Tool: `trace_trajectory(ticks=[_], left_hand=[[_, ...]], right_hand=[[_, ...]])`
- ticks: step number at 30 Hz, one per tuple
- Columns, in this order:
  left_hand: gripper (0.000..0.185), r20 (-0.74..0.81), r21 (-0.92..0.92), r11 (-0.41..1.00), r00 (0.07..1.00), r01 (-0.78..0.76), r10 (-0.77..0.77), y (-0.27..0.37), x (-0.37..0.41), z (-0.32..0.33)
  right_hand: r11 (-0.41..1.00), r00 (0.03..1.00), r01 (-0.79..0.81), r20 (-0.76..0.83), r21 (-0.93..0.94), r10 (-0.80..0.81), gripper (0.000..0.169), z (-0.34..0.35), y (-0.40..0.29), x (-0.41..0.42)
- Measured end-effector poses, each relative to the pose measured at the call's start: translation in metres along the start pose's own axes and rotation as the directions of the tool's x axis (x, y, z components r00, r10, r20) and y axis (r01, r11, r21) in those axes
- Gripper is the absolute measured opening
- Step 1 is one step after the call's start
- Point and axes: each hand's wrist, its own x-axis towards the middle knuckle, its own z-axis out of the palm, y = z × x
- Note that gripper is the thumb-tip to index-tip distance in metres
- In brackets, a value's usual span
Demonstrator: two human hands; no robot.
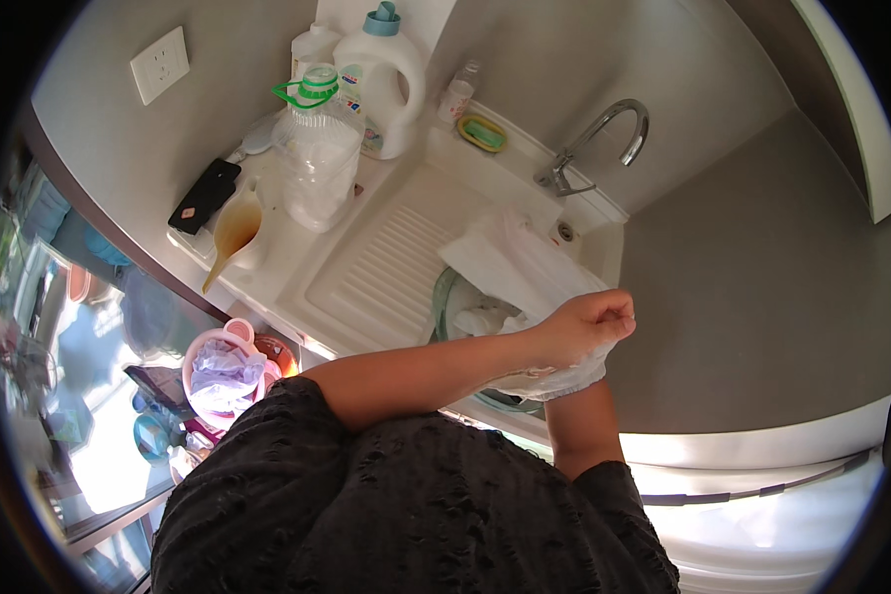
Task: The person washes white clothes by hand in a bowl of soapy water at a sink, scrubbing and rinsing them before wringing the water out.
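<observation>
A wet white cloth garment [523, 263] hangs over a green-tinted glass bowl [442, 293] in the white laundry sink. My left hand [594, 323] reaches across to the right with its fingers curled, closed on the garment. My right forearm [583, 427] comes up from below, and the garment's gathered edge lies around it. Cloth and my left arm cover the right hand, so its fingers are hidden. More white fabric [482, 321] sits in the bowl. Part of the bowl is behind my left forearm.
The sink's ribbed washboard [386, 263] lies left of the bowl, a chrome faucet [601, 137] behind. A soap dish [482, 134], detergent jug [386, 82], clear plastic bottle [318, 163], beige scoop [237, 223] and black phone [206, 194] stand around. A pink basin [191, 364] of clothes is lower left.
</observation>
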Motion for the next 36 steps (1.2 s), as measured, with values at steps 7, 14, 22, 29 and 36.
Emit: trace_trajectory(ticks=[7, 14, 22, 29, 36], left_hand=[[0.017, 0.149, 0.130, 0.991, 0.989, -0.035, 0.016, 0.000, -0.004, 0.015], [0.034, -0.249, 0.886, 0.461, 0.789, -0.049, 0.561, 0.027, 0.017, -0.032], [0.054, -0.568, 0.794, 0.522, 0.686, 0.312, 0.454, -0.065, 0.010, -0.094], [0.026, -0.677, 0.614, 0.745, 0.660, 0.261, 0.327, -0.076, 0.015, -0.111], [0.018, -0.290, 0.472, 0.878, 0.955, 0.080, 0.069, -0.015, 0.006, -0.070]], right_hand=[[1.000, 1.000, 0.019, 0.002, 0.000, -0.019, 0.067, -0.003, -0.004, 0.002], [0.999, 0.999, 0.036, 0.021, 0.009, -0.036, 0.068, -0.009, 0.002, 0.013], [0.998, 0.999, 0.018, 0.042, 0.060, -0.021, 0.068, -0.013, 0.028, 0.012], [0.997, 0.999, 0.005, 0.053, 0.078, -0.009, 0.068, -0.019, 0.044, 0.003], [0.994, 0.997, 0.027, 0.065, 0.110, -0.034, 0.068, -0.022, 0.051, 0.005]])
